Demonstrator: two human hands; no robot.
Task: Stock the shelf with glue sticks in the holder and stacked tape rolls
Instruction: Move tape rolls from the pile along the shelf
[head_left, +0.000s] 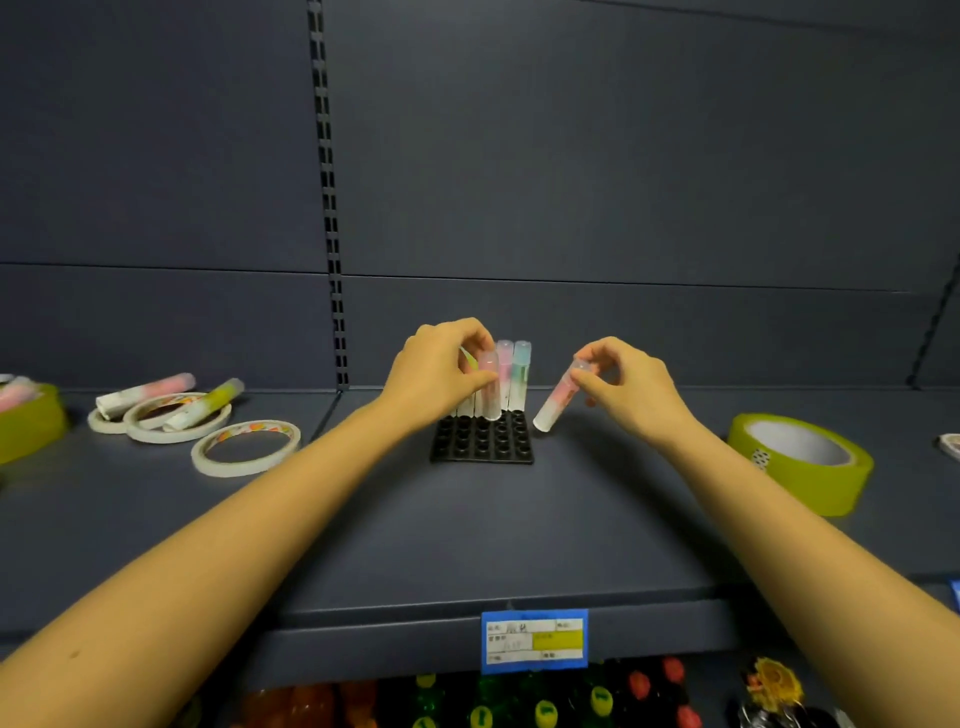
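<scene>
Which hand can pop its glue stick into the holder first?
Probably the left hand: its upright stick sits at the back of the holder; the right hand holds its tilted stick beside it.

Both bare forearms extend forward and converge. The left grip (441, 371) pinches the upright glue stick (489, 395) near its cap, fingers curled. The right grip (631, 387) pinches the tilted glue stick (556, 400) at its top.

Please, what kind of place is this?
Probably a shop: a metal shelf with a slotted upright behind it, a blue price label on its front edge, and coloured bottles on the level below.
</scene>
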